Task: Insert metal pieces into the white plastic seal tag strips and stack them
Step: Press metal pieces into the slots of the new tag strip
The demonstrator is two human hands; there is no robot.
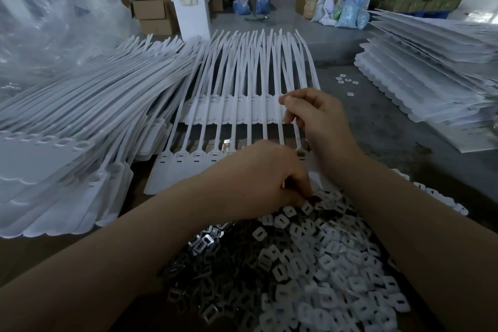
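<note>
Reaching down into the loose parts, the left hand [258,175] has its fingers curled at the far edge of the pile, seemingly pinching something small, though the knuckles hide what, so I cannot tell whether it holds a piece. Dark metal pieces [215,272] lie heaped on the near left of that pile, with white plastic caps [331,269] spread to their right. The right hand [318,121] sits farther out, fingers bent and pinching the thin tail of the rightmost strip in the working sheet of seal tag strips [188,170].

That sheet lies flat on the bench [377,127] directly ahead of both hands, its strips side by side with their long axes running away from the person, flat tag ends nearest and slotted heads just beyond. The slots therefore form a row running left to right, just past the left hand's knuckles. My reading is that the left hand, being nearer both the pile and the slots, would carry a piece a short way forward to a head, while the right steadies the sheet.

1 finished stack [67,121] fans out on the left, and another stack [431,73] rests well apart on the right.
</note>
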